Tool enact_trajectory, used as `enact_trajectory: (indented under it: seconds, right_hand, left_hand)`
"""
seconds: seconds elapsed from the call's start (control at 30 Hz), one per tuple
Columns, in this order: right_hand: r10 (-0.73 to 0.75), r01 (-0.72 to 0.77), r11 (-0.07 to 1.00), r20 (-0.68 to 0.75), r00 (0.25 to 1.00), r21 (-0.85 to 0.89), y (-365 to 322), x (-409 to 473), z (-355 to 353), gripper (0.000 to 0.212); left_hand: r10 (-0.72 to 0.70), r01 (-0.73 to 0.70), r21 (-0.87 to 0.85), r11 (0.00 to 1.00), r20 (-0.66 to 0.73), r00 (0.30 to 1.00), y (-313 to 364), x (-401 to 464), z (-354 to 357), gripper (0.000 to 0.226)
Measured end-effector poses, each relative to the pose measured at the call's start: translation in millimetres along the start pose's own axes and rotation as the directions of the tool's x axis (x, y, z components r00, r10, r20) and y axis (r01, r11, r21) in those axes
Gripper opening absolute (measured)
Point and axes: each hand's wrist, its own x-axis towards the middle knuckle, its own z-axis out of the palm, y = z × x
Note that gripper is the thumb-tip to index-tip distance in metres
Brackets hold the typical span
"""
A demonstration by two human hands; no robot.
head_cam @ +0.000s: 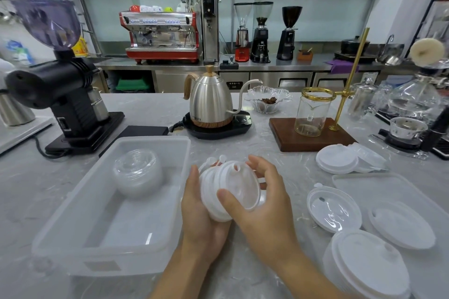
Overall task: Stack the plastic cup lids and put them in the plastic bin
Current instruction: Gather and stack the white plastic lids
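Stacking step in hand: the left hand (201, 211) cradles a stack of white lids (228, 192) above the table (255, 148); the right hand (262, 199) grips its top. Next, judged: transfer into the plastic bin (73, 216) alongside.

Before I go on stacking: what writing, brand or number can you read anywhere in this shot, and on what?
"...vista", start cut off: kettle, low on its body.
Black plate on the under-counter cabinet: light characters, too small to read.
Espresso machine front strip: blurred.
Yellow packet far left: blurred.
Lids and plastic bin: no text seen.
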Motion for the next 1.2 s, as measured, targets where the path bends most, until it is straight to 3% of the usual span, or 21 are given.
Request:
enact_trajectory:
  seconds: [0.2,0.43,0.57,0.7,0.87,1.2]
  right_hand:
    - [0.027,-0.027,1.000,0.039,0.999,-0.007,5.1,0.1,1.5,0.079]
    - [-0.023,0.025,1.000,0.083,0.996,-0.018,5.5,-2.8,3.4,0.069]
    - [-0.044,0.046,0.999,0.094,0.995,-0.026,3.8,-1.8,2.0,0.068]
    - [-0.042,0.049,0.998,0.128,0.991,-0.046,4.0,-1.1,0.9,0.069]
    - [-0.034,0.042,0.996,0.099,0.995,-0.077,2.8,1.5,0.4,0.059]
    - [0.001,0.006,0.998,0.109,0.994,-0.065,4.6,2.3,-1.1,0.070]
  left_hand:
    - [-0.154,0.158,-0.064,0.985,0.057,0.986,-2.6,-3.7,2.2,0.050]
    - [-0.194,0.197,-0.058,0.979,0.058,0.979,0.1,-2.1,-2.0,0.072]
    - [-0.226,0.231,-0.068,0.971,0.075,0.971,0.6,-1.4,-4.8,0.061]
    - [-0.196,0.211,-0.107,0.972,0.132,0.972,0.3,-0.5,-7.2,0.049]
    - [-0.184,0.192,-0.085,0.978,0.091,0.979,-2.7,0.3,-5.5,0.068]
    - [-0.145,0.143,0.027,0.989,0.088,0.986,-1.4,-3.5,-2.0,0.058]
